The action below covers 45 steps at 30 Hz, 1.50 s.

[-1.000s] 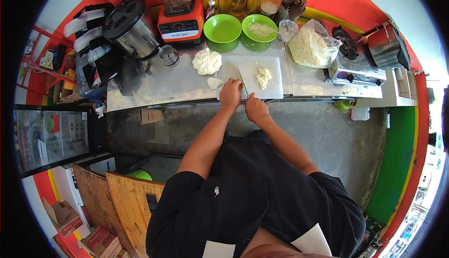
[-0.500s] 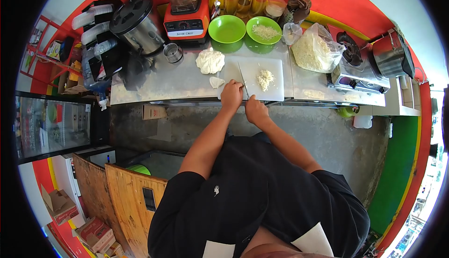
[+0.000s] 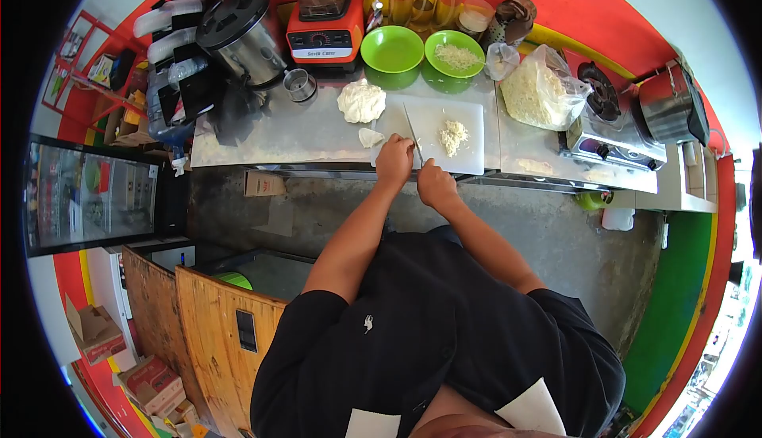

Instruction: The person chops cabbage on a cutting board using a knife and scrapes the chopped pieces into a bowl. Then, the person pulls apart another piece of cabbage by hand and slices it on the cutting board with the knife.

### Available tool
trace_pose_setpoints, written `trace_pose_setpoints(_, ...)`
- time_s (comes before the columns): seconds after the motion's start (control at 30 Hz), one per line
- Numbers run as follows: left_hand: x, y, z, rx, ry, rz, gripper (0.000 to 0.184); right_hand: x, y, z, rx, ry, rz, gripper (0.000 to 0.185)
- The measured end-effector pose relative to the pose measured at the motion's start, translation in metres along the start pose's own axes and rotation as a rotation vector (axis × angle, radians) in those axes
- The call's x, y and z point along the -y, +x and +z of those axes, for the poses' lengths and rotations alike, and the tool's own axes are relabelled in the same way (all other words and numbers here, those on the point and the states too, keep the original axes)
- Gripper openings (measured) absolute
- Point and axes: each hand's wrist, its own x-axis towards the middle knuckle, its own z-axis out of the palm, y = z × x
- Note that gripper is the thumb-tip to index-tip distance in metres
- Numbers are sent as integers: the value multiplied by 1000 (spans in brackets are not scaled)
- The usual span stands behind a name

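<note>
My right hand (image 3: 436, 182) is closed on the handle of a knife (image 3: 413, 132), whose blade lies over the white cutting board (image 3: 469, 156) and points away from me. On the blade's left, my left hand (image 3: 395, 159) has its fingers pressed together at the board's near edge; whatever they hold is too small to make out. A pile of chopped white food (image 3: 453, 137) lies on the board, right of the knife. Beside the board's left edge are a large white lump (image 3: 362, 101) and a smaller white piece (image 3: 369, 137).
Behind the board stand a green bowl (image 3: 392, 50), another with white shreds (image 3: 454, 55), a red blender (image 3: 321, 40) and bottles. A bag of white food (image 3: 536, 94) and a stove (image 3: 607, 138) are at the right, a steel pot (image 3: 244, 39) at the left.
The view has shifted, so the counter items appear slightly farther right. Both hands stay at the board's near edge, with the knife still in my right hand.
</note>
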Motion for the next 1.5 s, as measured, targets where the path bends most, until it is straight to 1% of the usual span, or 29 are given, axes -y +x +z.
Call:
trace_pose_setpoints(0.07,0,0,-1,45,13,18,11,1,3,-6,0,-63,-43,35)
trace_pose_setpoints(0.13,-2,-1,-1,23,20,6,11,0,3,-2,1,8,-24,32)
trace_pose_setpoints(0.23,-8,-5,2,-4,16,-35,12,-5,3,1,35,2,-45,30)
trace_pose_setpoints(0.37,-6,-11,11,-53,13,-63,13,-10,9,-17,77,-46,-107,31)
trace_pose_setpoints(0.43,-8,-10,12,-68,11,-63,14,-10,7,-27,124,-99,-122,26)
trace_pose_setpoints(0.5,-11,-10,12,-56,-21,-182,15,-15,6,-19,130,-69,-132,27)
trace_pose_setpoints(0.53,-14,-10,12,-71,-23,-191,15,-17,8,-17,136,-31,-131,28)
trace_pose_setpoints(0.67,-19,-11,9,-88,-25,-250,15,-24,18,-28,138,-88,-168,29)
trace_pose_setpoints(0.73,-20,-10,10,-88,-2,-259,15,-25,16,-36,112,-129,-246,36)
trace_pose_setpoints(0.87,-28,-12,11,-90,22,-331,14,-28,10,-26,103,-143,-292,35)
trace_pose_setpoints(0.93,-29,-11,11,-103,34,-347,13,-23,5,-37,141,-190,-266,26)
trace_pose_setpoints(1.07,-27,-13,16,-117,30,-363,12,-33,17,-29,149,-179,-287,26)
trace_pose_setpoints(1.17,-28,-11,14,-128,39,-370,12,-33,24,-32,152,-142,-265,28)
trace_pose_setpoints(1.23,-31,-12,14,-126,53,-373,12,-31,27,-38,139,-224,-355,28)
trace_pose_setpoints(1.37,-35,-10,10,-98,102,-384,10,-24,15,-41,153,-252,-337,29)
trace_pose_setpoints(1.43,-37,-9,9,-92,96,-392,10,-26,14,-33,162,-233,-279,30)
trace_pose_setpoints(1.5,-38,-9,7,-41,144,-403,11,-26,18,-35,175,-247,-279,30)
